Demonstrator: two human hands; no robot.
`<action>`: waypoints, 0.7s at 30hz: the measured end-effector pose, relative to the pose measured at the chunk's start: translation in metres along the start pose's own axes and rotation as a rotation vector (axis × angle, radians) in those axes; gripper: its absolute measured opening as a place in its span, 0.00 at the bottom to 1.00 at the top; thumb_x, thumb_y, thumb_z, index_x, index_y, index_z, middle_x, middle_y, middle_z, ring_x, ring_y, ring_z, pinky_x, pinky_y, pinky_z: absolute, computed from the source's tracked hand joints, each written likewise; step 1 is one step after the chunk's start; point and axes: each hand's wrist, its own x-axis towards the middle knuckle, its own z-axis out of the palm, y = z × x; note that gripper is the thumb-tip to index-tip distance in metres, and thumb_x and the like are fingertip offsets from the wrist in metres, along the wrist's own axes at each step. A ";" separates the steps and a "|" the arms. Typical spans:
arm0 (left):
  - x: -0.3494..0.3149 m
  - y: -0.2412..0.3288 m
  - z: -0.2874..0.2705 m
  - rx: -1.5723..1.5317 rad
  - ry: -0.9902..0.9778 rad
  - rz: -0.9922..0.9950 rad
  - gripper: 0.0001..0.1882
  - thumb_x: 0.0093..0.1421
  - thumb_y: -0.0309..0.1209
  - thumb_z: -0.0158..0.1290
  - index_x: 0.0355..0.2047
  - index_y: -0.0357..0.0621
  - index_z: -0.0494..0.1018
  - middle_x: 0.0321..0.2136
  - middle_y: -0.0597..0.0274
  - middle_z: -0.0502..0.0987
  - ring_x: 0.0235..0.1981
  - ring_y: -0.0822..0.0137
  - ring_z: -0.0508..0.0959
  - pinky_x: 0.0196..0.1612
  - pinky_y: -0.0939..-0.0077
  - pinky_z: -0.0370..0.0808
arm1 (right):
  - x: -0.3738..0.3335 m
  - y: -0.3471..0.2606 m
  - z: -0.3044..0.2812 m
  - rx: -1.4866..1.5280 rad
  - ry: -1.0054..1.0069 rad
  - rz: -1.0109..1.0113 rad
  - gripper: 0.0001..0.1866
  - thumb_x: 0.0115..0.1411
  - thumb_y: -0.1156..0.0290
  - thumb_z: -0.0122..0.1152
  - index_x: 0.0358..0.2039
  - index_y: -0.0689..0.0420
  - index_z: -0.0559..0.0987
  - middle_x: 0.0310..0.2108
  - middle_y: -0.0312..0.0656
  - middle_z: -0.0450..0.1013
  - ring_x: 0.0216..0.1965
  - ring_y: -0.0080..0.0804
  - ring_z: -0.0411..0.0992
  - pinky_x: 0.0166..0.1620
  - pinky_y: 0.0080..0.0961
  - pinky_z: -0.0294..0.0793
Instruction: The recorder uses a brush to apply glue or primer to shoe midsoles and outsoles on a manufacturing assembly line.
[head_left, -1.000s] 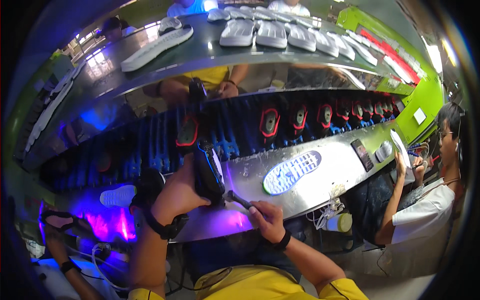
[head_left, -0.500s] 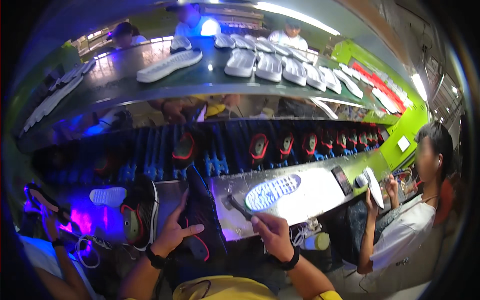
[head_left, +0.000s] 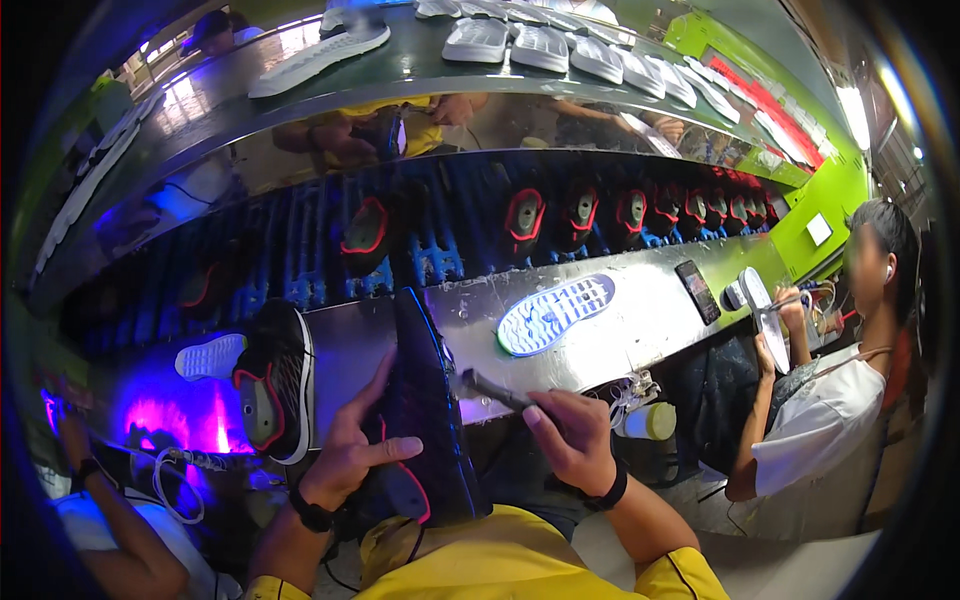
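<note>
My left hand (head_left: 352,445) is wrapped around a black shoe upper (head_left: 428,410), its red-edged opening toward my palm and a blue line of light along its far side. In my right hand (head_left: 575,440) is a brush (head_left: 498,388) with a dark handle, gripped between thumb and fingers. Its head is close beside the upper's lower edge; whether it touches cannot be made out. Beyond it a white outsole (head_left: 555,315) with a blue-tinted tread lies on the metal table. Left of my left hand stands a black shoe (head_left: 300,390) with a white sole.
Behind the metal table (head_left: 640,330) runs a conveyor (head_left: 430,225) carrying several black uppers with red collars. White soles (head_left: 540,50) line the shelf above. A phone (head_left: 697,292) lies at the right, near a co-worker (head_left: 800,420) holding a sole. Another co-worker (head_left: 120,530) is at the left.
My right hand has brought the brush from beside the outsole to the upper's edge. The view has tilted down, so the shelf and conveyor sit higher in it.
</note>
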 end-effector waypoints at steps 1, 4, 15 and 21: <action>0.000 -0.001 -0.004 0.049 -0.005 0.008 0.58 0.53 0.30 0.73 0.78 0.35 0.51 0.75 0.52 0.60 0.76 0.61 0.58 0.78 0.65 0.49 | 0.006 -0.004 0.001 -0.070 0.035 -0.032 0.09 0.66 0.74 0.68 0.42 0.65 0.84 0.26 0.49 0.76 0.22 0.42 0.74 0.28 0.32 0.71; -0.002 -0.003 -0.002 0.110 0.012 0.006 0.58 0.52 0.32 0.73 0.78 0.35 0.52 0.76 0.51 0.60 0.77 0.60 0.56 0.79 0.65 0.46 | 0.012 -0.007 0.003 -0.060 0.054 -0.016 0.09 0.66 0.74 0.67 0.42 0.65 0.84 0.25 0.48 0.76 0.22 0.42 0.73 0.28 0.31 0.70; 0.008 0.015 0.001 -0.112 0.104 -0.004 0.53 0.56 0.32 0.68 0.78 0.36 0.53 0.75 0.52 0.62 0.76 0.60 0.59 0.78 0.66 0.47 | -0.007 -0.012 -0.017 0.066 -0.182 0.037 0.11 0.64 0.72 0.68 0.42 0.67 0.85 0.24 0.48 0.76 0.20 0.36 0.72 0.26 0.28 0.68; 0.013 0.016 -0.008 -0.120 0.197 -0.021 0.49 0.58 0.31 0.67 0.77 0.36 0.55 0.73 0.52 0.66 0.74 0.61 0.64 0.77 0.67 0.53 | -0.009 -0.019 -0.040 0.045 -0.306 0.091 0.12 0.63 0.71 0.69 0.41 0.68 0.85 0.23 0.48 0.77 0.19 0.35 0.72 0.24 0.28 0.68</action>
